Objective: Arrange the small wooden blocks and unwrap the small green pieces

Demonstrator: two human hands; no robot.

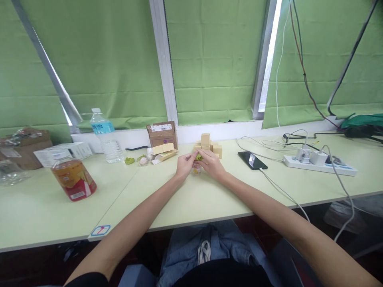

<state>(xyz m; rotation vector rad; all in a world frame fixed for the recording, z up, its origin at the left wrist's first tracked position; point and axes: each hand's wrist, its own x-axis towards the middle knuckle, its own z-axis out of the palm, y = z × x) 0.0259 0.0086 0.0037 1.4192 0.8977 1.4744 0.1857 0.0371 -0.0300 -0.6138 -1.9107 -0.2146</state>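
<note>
My left hand (184,165) and my right hand (211,162) meet at the middle of the table, fingers closed in a pinch. Between their fingertips is a small, soft-looking yellow-green piece (199,157), partly covered by the fingers. Just under the hands is a small clear item with yellow-orange marks (196,171); its upper part is hidden. Directly behind the hands stands a stack of small tan cardboard boxes (205,140), the lower ones partly covered by my fingers.
To the left are a yellow-green lump (129,160), flattened tan packaging (163,149), a brown carton (162,134), a water bottle (107,137) and an orange drink bottle (74,177). A phone (253,160) on a cable and a power strip (320,166) lie to the right.
</note>
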